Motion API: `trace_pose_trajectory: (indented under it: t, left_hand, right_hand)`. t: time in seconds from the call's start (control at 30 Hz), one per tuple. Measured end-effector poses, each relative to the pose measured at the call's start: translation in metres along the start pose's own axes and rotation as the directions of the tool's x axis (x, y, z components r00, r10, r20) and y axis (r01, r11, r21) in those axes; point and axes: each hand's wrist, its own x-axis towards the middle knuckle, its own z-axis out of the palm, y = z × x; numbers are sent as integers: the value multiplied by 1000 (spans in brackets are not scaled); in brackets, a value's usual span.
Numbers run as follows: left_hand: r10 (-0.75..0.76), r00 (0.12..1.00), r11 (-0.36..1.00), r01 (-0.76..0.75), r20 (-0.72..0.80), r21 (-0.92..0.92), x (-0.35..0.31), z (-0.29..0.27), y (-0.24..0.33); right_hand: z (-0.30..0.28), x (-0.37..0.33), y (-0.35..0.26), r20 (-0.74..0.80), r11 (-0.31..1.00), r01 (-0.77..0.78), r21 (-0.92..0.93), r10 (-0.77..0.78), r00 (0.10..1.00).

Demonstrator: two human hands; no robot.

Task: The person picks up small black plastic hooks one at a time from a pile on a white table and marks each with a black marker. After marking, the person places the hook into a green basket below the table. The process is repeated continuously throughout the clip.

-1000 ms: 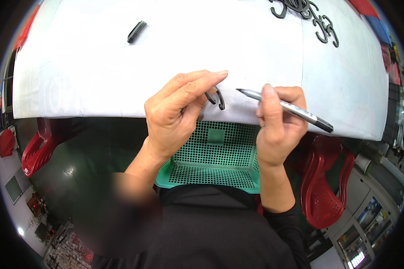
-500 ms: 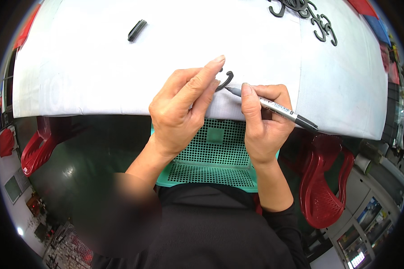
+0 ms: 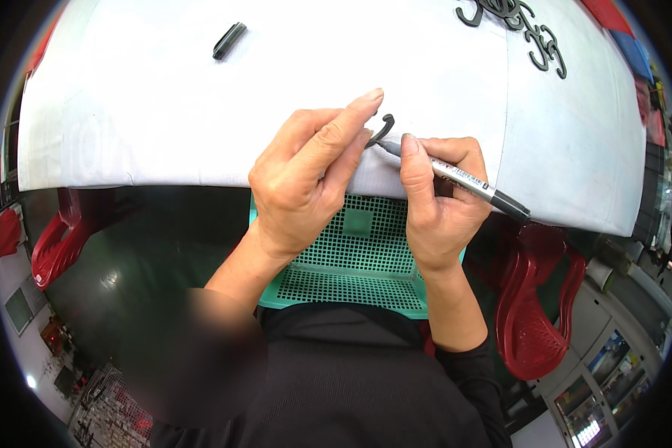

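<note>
My left hand (image 3: 300, 179) is closed, its thumb and fingers pinching a small black curved hook (image 3: 385, 127). Part of the hook is hidden behind the fingers. In my right hand (image 3: 444, 201) is a silver and black marker pen (image 3: 461, 177), gripped like a writing tool. Its dark tip meets the lower curve of the hook or lies right beside it; I cannot tell which. Both hands are over the near edge of a white-covered table (image 3: 149, 112). The marker's black cap (image 3: 229, 41) lies alone toward the far left.
Several similar black hooks (image 3: 545, 48) lie in a loose cluster at the far right of the table. Below the table edge, a green perforated plastic basket (image 3: 343, 287) rests before my body. Red plastic chairs stand at the left (image 3: 56, 246) and right (image 3: 530, 328).
The marker tip has moved slightly up along the hook. My left hand and the hook have shifted a little to the right. Both grips stay the same.
</note>
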Motion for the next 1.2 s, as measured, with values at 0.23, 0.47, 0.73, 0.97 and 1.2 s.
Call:
trace_pose_trajectory:
  t: [0.23, 0.47, 0.73, 0.97, 1.2]
  left_hand:
    - [-29, 999, 1000, 29, 20, 3, 0, -1, 1]
    - [-212, 976, 951, 219, 55, -216, 2, -6, 4]
    - [-421, 869, 775, 494, 261, -395, 7, -21, 13]
    - [212, 945, 953, -256, 250, 159, 15, -20, 10]
    - [229, 924, 956, -273, 307, 106, 11, -13, 14]
  right_hand:
    - [1, 0, 0, 8, 1000, 12, -11, -12, 1000]
    - [-4, -4, -1, -124, 976, -2, 217, 29, 992]
    - [-5, 13, -16, 111, 999, 36, -26, -33, 993]
    - [-12, 20, -27, 137, 989, -138, -60, 145, 980]
    - [-16, 21, -28, 173, 963, -266, 46, 255, 952]
